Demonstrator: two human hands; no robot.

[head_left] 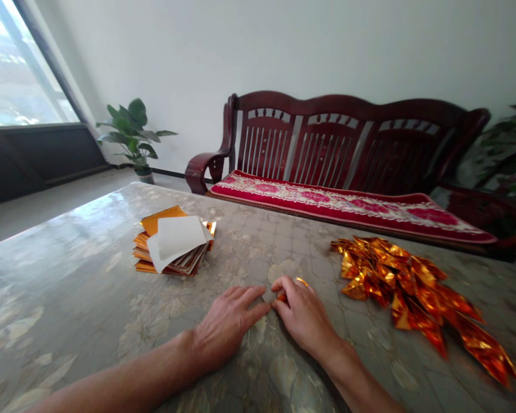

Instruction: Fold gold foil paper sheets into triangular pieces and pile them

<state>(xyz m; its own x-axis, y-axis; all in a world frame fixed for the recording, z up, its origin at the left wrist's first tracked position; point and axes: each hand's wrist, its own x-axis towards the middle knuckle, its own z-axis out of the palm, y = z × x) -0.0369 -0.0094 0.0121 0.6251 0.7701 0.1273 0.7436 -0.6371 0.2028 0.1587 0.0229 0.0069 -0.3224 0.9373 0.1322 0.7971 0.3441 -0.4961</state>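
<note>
Near the middle of the table's front part, my right hand (303,312) is closed with curled fingers around a small piece of gold foil paper (301,281). Only bits of the foil show; most of it is hidden by the hand. From the left, my left hand (230,321) reaches in low over the tabletop, fingers stretched out and thumb apart from the index finger. Its thumb tip meets the right hand's fingertips. A pile of folded gold foil pieces (406,281) lies to the right. Beyond my left hand sits a stack of gold foil sheets (155,221), with white paper (178,236) on top.
A flower-patterned cover lies over the table (90,310). Behind its far edge stands a dark red wooden bench (361,143) with a red floral seat mat (318,197). A potted plant (133,137) is by the window (21,69), and another plant (509,155) at right.
</note>
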